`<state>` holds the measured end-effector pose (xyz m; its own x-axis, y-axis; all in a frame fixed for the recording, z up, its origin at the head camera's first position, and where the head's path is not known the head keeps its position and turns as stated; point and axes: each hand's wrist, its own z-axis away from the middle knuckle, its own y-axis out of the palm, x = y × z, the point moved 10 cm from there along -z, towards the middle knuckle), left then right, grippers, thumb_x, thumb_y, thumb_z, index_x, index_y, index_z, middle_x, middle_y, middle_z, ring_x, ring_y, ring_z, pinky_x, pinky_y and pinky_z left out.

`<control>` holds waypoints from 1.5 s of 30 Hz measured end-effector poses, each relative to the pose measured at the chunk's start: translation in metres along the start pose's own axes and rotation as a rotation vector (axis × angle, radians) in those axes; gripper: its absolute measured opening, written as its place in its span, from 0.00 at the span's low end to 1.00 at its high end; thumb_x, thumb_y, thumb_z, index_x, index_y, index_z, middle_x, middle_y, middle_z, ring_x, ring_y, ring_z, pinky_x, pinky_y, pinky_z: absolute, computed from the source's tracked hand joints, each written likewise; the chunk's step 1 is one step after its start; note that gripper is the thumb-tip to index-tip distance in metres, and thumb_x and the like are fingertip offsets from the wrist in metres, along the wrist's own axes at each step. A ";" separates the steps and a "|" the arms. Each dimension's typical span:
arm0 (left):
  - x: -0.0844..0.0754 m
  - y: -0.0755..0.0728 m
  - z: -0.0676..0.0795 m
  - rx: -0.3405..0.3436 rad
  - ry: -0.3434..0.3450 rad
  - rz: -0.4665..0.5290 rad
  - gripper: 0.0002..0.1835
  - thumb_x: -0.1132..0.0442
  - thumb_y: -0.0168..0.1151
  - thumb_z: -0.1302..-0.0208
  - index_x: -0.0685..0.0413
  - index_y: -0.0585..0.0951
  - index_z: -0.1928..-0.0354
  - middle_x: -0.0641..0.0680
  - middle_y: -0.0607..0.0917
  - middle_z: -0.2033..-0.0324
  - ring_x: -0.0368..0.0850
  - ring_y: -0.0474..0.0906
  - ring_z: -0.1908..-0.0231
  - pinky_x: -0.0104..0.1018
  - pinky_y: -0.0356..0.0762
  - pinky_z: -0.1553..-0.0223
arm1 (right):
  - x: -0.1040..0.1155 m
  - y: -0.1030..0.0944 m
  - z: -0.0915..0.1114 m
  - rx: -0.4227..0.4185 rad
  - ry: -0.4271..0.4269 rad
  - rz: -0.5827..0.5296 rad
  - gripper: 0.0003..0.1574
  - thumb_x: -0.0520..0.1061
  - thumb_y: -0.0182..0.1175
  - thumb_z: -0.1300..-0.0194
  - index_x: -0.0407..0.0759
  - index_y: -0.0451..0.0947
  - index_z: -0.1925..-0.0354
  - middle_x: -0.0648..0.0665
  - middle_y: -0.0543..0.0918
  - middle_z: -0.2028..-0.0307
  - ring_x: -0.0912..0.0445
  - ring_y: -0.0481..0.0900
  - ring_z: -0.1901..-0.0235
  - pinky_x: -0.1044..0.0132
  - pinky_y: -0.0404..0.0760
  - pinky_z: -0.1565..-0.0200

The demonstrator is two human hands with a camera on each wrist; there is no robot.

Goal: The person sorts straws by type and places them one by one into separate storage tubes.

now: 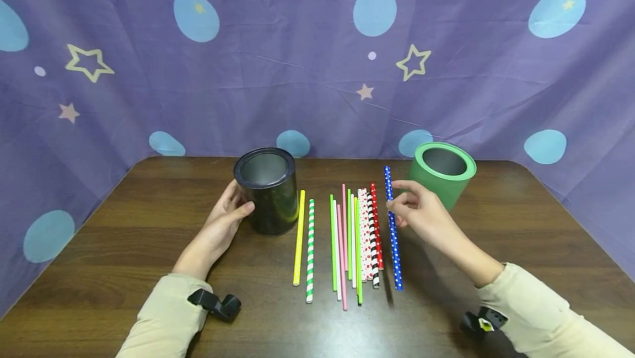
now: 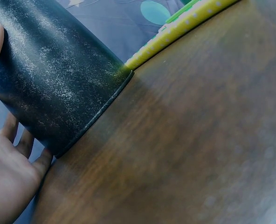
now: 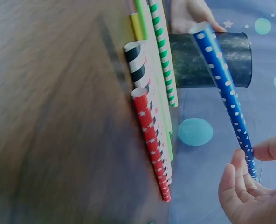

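My left hand [image 1: 223,223] holds the left side of a black can [image 1: 274,203], thumb in front and fingers behind. In the left wrist view the can [image 2: 68,79] has its bottom rim at the tabletop. A blue paper straw with white dots [image 1: 393,236] is pinched between my right thumb and fingers. The right wrist view shows this straw [image 3: 224,88] raised off the table, with my right hand [image 3: 254,186] near one end. Left of it lie a red straw with white stars [image 1: 375,225], a black-and-white striped straw [image 1: 375,270] and several pink, green and white straws.
Behind my right hand stands a green can [image 1: 436,179], partly hidden by it. A yellow straw [image 1: 299,242] and a green-and-white striped straw [image 1: 310,253] lie just right of the black can. Beyond the brown table [image 1: 238,314] hangs a purple curtain [image 1: 278,82].
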<state>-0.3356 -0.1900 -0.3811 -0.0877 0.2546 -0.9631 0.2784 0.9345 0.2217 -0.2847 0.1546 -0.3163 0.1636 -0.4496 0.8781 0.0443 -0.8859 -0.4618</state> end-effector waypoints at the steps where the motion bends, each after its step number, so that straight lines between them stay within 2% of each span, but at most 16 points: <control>1: 0.000 0.000 0.000 0.000 0.000 -0.001 0.38 0.68 0.62 0.35 0.43 0.58 0.26 0.45 0.62 0.33 0.43 0.52 0.31 0.34 0.53 0.35 | 0.002 0.000 0.000 -0.007 -0.005 -0.007 0.31 0.34 0.58 0.34 0.29 0.65 0.35 0.42 0.83 0.70 0.52 0.79 0.75 0.62 0.82 0.66; 6: 0.001 -0.001 -0.001 -0.005 -0.001 -0.002 0.40 0.69 0.62 0.35 0.46 0.55 0.24 0.47 0.62 0.33 0.43 0.52 0.31 0.34 0.52 0.35 | 0.011 -0.001 -0.003 -0.044 -0.026 -0.045 0.30 0.33 0.55 0.34 0.30 0.65 0.35 0.38 0.84 0.65 0.55 0.80 0.74 0.65 0.81 0.65; 13: 0.002 -0.001 -0.001 -0.014 -0.017 -0.006 0.45 0.69 0.63 0.36 0.52 0.49 0.22 0.52 0.55 0.28 0.46 0.46 0.27 0.39 0.48 0.31 | 0.023 -0.001 -0.005 -0.085 -0.048 -0.115 0.29 0.32 0.55 0.33 0.29 0.65 0.35 0.35 0.84 0.61 0.58 0.80 0.74 0.67 0.81 0.67; 19: 0.001 -0.001 -0.001 -0.011 -0.016 -0.008 0.44 0.68 0.63 0.36 0.52 0.51 0.23 0.52 0.54 0.27 0.48 0.43 0.26 0.43 0.45 0.30 | 0.032 0.001 -0.008 -0.124 -0.075 -0.160 0.30 0.33 0.57 0.33 0.30 0.65 0.34 0.39 0.85 0.64 0.56 0.82 0.73 0.68 0.80 0.67; 24: 0.001 0.000 -0.001 -0.007 -0.018 -0.012 0.45 0.67 0.63 0.35 0.52 0.49 0.22 0.52 0.52 0.26 0.48 0.42 0.26 0.44 0.45 0.30 | 0.040 0.005 -0.011 -0.157 -0.092 -0.275 0.28 0.32 0.56 0.32 0.30 0.63 0.36 0.48 0.83 0.68 0.59 0.81 0.72 0.69 0.80 0.65; 27: 0.001 0.000 -0.001 -0.008 -0.021 -0.016 0.45 0.66 0.64 0.35 0.52 0.49 0.22 0.53 0.52 0.26 0.48 0.42 0.26 0.43 0.45 0.30 | 0.047 0.008 -0.013 -0.170 -0.117 -0.349 0.27 0.31 0.55 0.32 0.29 0.62 0.37 0.50 0.83 0.68 0.60 0.81 0.71 0.69 0.80 0.64; 38: 0.000 0.001 -0.001 0.003 -0.009 -0.017 0.41 0.66 0.63 0.34 0.48 0.54 0.24 0.49 0.55 0.27 0.46 0.45 0.27 0.39 0.49 0.32 | 0.082 0.011 -0.020 -0.190 -0.257 -0.611 0.20 0.29 0.53 0.31 0.38 0.65 0.43 0.49 0.86 0.67 0.57 0.83 0.69 0.66 0.81 0.65; 45: 0.000 0.001 -0.001 0.003 -0.008 -0.007 0.40 0.67 0.62 0.34 0.46 0.55 0.25 0.48 0.57 0.29 0.44 0.49 0.29 0.35 0.52 0.35 | 0.102 0.016 -0.023 -0.229 -0.308 -0.717 0.16 0.28 0.54 0.33 0.39 0.67 0.50 0.45 0.85 0.65 0.55 0.84 0.69 0.65 0.81 0.65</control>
<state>-0.3359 -0.1888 -0.3812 -0.0824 0.2457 -0.9658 0.2809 0.9356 0.2141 -0.2901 0.0914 -0.2310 0.4373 0.2580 0.8615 0.0442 -0.9630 0.2660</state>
